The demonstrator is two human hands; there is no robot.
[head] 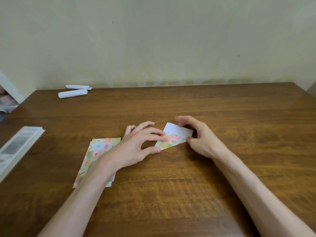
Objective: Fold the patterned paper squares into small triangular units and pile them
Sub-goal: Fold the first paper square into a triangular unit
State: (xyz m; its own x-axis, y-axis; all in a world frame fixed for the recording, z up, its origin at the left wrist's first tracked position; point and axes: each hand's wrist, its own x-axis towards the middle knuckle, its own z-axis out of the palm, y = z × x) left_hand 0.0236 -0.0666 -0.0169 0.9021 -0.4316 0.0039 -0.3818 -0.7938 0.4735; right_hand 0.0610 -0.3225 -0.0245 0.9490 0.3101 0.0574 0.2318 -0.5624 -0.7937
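One small patterned paper square (174, 135) lies mid-table, partly folded, its white underside showing at the top and its pastel checks below. My left hand (136, 146) pinches its left end between forefinger and thumb. My right hand (198, 135) arches over its right end, thumb at the lower right corner and fingertips at the top edge. A stack of unfolded patterned sheets (95, 151) lies to the left, partly hidden beneath my left forearm.
The wooden table (171, 194) reaches back to a pale wall. Two rolled white paper bundles (73, 93) lie at the back left. A white book or box (15, 149) sits at the left edge.
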